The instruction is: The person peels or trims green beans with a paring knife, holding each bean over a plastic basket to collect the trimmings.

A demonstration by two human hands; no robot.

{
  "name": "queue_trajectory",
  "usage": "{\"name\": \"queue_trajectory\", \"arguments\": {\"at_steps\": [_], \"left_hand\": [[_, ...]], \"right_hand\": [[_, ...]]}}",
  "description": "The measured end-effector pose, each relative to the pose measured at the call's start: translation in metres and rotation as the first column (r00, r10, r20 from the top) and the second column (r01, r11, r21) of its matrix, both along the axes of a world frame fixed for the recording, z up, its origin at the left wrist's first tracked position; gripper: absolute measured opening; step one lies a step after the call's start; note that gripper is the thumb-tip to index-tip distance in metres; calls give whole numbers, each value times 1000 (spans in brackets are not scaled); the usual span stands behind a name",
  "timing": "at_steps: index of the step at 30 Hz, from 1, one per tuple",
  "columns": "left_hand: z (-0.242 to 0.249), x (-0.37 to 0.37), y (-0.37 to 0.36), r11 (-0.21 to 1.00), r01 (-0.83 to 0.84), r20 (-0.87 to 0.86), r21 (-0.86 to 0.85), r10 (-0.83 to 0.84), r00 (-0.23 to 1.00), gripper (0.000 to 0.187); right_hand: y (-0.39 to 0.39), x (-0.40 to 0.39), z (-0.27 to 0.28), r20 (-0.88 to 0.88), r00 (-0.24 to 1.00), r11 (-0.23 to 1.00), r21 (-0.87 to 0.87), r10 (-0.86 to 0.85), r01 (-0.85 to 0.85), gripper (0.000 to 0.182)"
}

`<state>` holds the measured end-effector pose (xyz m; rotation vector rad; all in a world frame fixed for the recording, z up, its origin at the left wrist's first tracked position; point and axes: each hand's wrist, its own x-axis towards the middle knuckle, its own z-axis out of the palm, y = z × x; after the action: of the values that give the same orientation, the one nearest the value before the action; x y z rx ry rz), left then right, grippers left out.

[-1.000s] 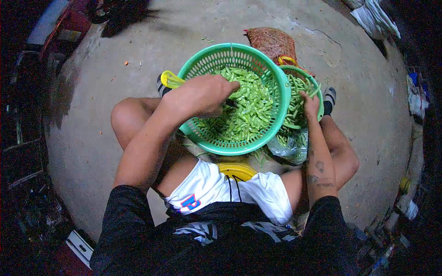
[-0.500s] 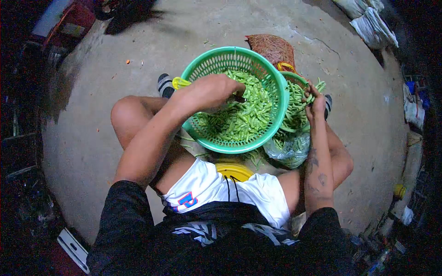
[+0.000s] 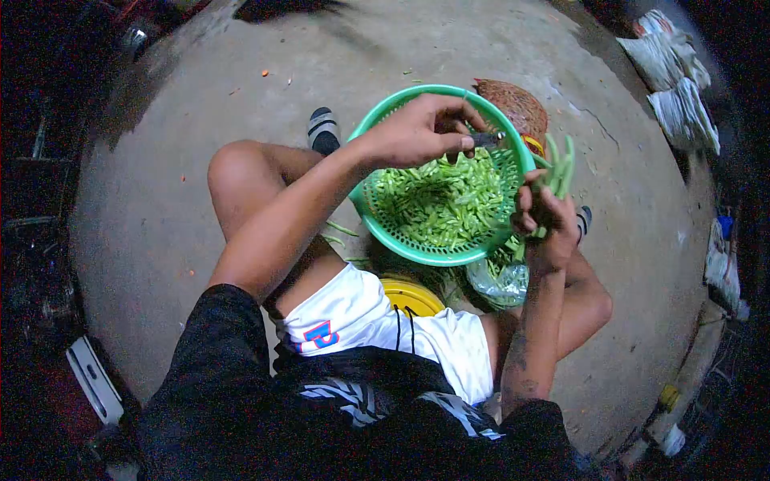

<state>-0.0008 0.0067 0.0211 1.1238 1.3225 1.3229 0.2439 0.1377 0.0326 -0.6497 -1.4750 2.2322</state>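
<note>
A green plastic colander (image 3: 439, 258) sits between my legs, holding a heap of cut green beans (image 3: 441, 200). Over its far part hovers my left hand (image 3: 425, 132), fingers curled round a small dark tool (image 3: 489, 139) with a shiny spot; its exact kind is unclear. My right hand (image 3: 552, 220) is closed on a bunch of long green beans (image 3: 565, 170), which point up past its fingers beside the colander's right rim. Below that hand, more whole beans show above a clear plastic bag (image 3: 499, 284), partly hidden by the colander and my arm.
Behind the colander lies a reddish-brown mesh sack (image 3: 513, 108) with a yellow tie. Under me is a round yellow seat (image 3: 409, 297). A few loose beans (image 3: 342, 228) lie on the concrete floor (image 3: 160, 200). White sacks (image 3: 682, 120) stand at the far right.
My left hand has risen out of the bean heap and moved right with the tool. My right hand has come up from the whole beans with a bunch. The view has shifted slightly.
</note>
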Motion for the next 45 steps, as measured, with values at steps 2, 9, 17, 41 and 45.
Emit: {"name": "queue_trajectory", "arguments": {"at_steps": [2,9,17,41,45], "left_hand": [[-2,-4,-5,998,-41,23,39,40,999,30],[-5,-14,-10,970,-204,75,131,195,978,29],[-10,17,-7,925,372,53,-80,-368,928,26],[23,-12,-28,989,147,-803,24,-69,592,49],[23,-12,-27,971,192,-766,144,-13,642,34]], "right_hand": [[-4,-2,6,-169,985,988,-152,-38,12,30],[-5,-25,-4,66,997,988,-146,-48,57,33],[9,-33,-37,-580,789,780,-583,-204,-227,31],[19,-6,-29,431,902,999,51,-26,4,38],[5,-2,-29,482,875,999,10,40,-51,32]]}}
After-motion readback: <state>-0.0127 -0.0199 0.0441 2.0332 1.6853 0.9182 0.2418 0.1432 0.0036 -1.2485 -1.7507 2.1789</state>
